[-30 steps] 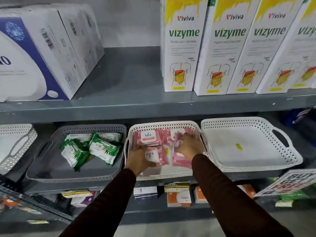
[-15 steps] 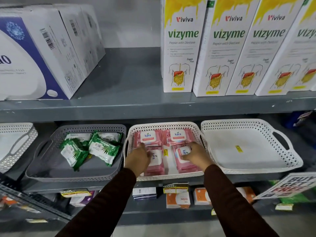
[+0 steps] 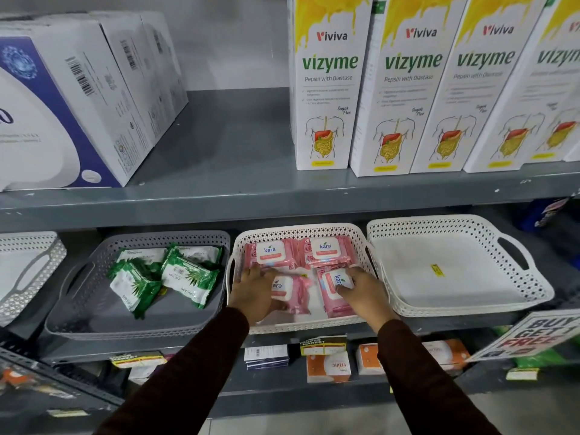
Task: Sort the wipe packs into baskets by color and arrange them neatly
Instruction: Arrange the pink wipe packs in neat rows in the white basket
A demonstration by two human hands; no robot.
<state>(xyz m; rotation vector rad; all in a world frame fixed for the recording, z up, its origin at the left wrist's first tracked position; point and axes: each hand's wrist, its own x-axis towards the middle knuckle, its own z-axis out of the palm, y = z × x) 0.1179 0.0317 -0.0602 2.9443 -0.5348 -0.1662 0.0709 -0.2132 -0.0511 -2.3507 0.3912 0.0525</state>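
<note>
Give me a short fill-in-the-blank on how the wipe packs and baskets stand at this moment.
1. The green packs lie in the ____ basket.
2. The middle basket holds ____ pink packs.
3. The white basket right of it holds ____ packs.
4. Both hands, left and right, rest on packs in the ____ row.

Missing words: grey; four; no; front

Glossy plastic pink wipe packs [image 3: 326,252] lie in a perforated matt white plastic basket [image 3: 298,230] on grey metal shelving [image 3: 219,199].
</note>
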